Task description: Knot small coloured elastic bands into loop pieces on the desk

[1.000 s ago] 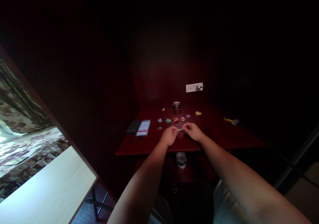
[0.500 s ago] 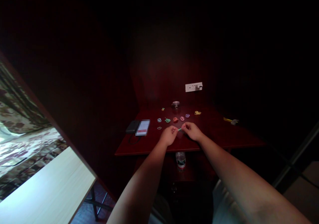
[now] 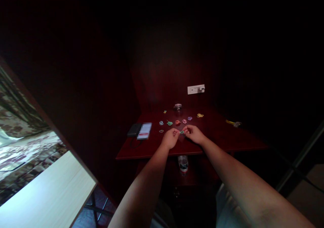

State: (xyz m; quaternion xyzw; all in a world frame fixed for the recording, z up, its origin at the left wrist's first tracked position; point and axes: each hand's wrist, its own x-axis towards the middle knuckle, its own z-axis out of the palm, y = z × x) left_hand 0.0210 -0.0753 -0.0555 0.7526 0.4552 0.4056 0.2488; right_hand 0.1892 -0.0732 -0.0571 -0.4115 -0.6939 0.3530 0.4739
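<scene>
Green loop (image 3: pixel 181 132) between 2 hands (image 3: pixel 170 138) (image 3: pixel 194 134), apparently orange bands (image 3: pixel 178 122) beyond

Most of the view is dim, its upper and right parts sinking to near black; the strongest brightness comes from the left, washing the pale wooden tabletop (image 3: pixel 48 194) with cool glare and whitening the cream-and-maroon floral fabric (image 3: pixel 32 148); the dark-red wooden surface (image 3: pixel 215 138) is weakly lit; the bare left hand (image 3: pixel 170 138) and bare right hand (image 3: pixel 194 134) stand out moderately, the thin green loop (image 3: pixel 181 132) between them too small for fine detail; blocky pixelation covers the white rectangular screen (image 3: pixel 144 131); wide-angle distortion stretches the bare forearms (image 3: pixel 149 179) toward the lower edge.
</scene>
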